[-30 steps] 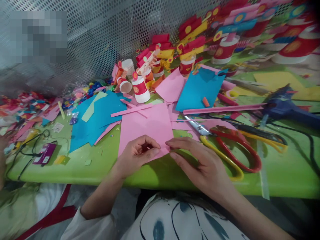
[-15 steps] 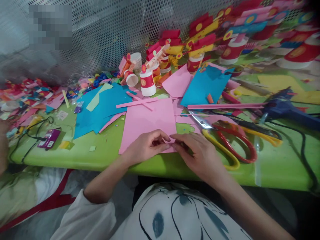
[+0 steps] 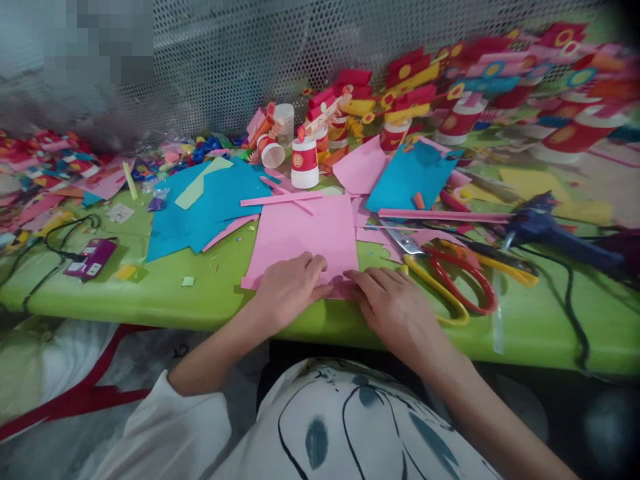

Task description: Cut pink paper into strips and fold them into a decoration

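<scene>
A sheet of pink paper [image 3: 307, 230] lies on the green table in front of me, its near edge turned over in a narrow fold. My left hand [image 3: 287, 290] is on the near left part of that edge, fingers curled and thumb against the fold. At the near right corner, my right hand [image 3: 393, 300] grips the same edge with fingers and thumb together. The fingertips of both hands nearly meet. Two crossed pink strips [image 3: 283, 199] rest on the sheet's far edge. To the right of my right hand lie scissors [image 3: 463, 277] with red and yellow handles.
A blue glue gun [image 3: 560, 230] lies right of the scissors, near a black cable. Blue paper [image 3: 200, 213] spreads to the left, beyond a purple box [image 3: 93, 260]. Decorated paper cups [image 3: 304, 163] and scraps line the perforated metal panel [image 3: 240, 60].
My fingers have gone from pinching the near edge raised to pressing it flatter, and a fold now shows along it. The view has shifted slightly.
</scene>
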A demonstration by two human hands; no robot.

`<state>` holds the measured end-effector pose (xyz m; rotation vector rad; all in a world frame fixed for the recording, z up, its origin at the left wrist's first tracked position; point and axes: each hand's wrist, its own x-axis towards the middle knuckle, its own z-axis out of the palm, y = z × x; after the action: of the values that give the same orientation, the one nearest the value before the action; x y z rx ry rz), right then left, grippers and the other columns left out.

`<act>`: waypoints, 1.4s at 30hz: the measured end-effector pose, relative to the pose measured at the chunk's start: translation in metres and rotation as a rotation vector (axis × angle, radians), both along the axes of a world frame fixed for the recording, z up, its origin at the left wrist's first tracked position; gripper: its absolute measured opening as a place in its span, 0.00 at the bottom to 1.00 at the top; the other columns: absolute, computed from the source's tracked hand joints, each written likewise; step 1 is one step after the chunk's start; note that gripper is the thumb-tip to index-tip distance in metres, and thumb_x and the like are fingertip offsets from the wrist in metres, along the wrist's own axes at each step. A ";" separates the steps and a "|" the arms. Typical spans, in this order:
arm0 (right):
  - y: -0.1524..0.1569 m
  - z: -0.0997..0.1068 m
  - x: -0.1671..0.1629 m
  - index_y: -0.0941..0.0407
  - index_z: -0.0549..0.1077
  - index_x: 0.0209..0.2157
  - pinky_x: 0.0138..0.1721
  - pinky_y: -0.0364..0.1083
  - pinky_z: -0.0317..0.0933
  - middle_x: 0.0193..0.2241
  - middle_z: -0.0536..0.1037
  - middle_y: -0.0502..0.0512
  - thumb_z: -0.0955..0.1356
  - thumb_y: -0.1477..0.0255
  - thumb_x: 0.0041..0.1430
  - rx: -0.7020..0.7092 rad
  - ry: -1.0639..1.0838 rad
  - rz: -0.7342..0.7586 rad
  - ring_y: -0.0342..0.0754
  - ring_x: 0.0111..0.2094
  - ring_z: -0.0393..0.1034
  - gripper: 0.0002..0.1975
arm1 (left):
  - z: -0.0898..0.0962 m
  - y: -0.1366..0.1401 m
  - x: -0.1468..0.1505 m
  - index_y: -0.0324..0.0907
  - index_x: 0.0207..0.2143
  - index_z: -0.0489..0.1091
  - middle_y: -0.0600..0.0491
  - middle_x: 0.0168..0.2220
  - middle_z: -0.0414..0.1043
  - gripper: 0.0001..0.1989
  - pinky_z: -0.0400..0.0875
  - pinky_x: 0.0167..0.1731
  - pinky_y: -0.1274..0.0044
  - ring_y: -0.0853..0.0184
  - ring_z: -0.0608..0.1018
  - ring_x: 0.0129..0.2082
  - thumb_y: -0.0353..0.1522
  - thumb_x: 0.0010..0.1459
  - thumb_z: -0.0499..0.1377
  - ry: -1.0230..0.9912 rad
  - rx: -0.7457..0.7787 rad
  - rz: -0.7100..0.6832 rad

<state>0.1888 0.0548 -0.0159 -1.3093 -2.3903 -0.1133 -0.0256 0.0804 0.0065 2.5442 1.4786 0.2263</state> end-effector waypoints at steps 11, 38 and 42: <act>-0.002 0.001 0.004 0.60 0.76 0.45 0.39 0.50 0.61 0.33 0.80 0.58 0.65 0.77 0.68 0.027 -0.024 0.037 0.54 0.36 0.74 0.09 | -0.003 -0.048 -0.051 0.44 0.39 0.71 0.51 0.39 0.75 0.09 0.62 0.40 0.68 0.59 0.74 0.40 0.36 0.71 0.53 -0.016 0.152 0.221; -0.020 0.006 0.012 0.62 0.77 0.47 0.39 0.54 0.70 0.42 0.81 0.65 0.64 0.82 0.66 0.199 -0.149 0.261 0.58 0.41 0.76 0.13 | -0.012 -0.076 -0.099 0.47 0.51 0.75 0.48 0.46 0.78 0.12 0.64 0.49 0.63 0.60 0.78 0.45 0.36 0.68 0.58 -0.140 0.191 0.041; -0.022 0.008 0.012 0.64 0.76 0.50 0.38 0.54 0.70 0.42 0.81 0.67 0.62 0.85 0.65 0.241 -0.230 0.283 0.58 0.41 0.75 0.16 | -0.012 -0.068 -0.107 0.43 0.48 0.77 0.48 0.46 0.79 0.11 0.68 0.46 0.68 0.61 0.79 0.46 0.33 0.69 0.56 -0.222 0.169 0.027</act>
<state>0.2013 0.0332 -0.0078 -0.8812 -2.6264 -0.4757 -0.1330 0.0121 -0.0057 2.5265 1.4640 0.6405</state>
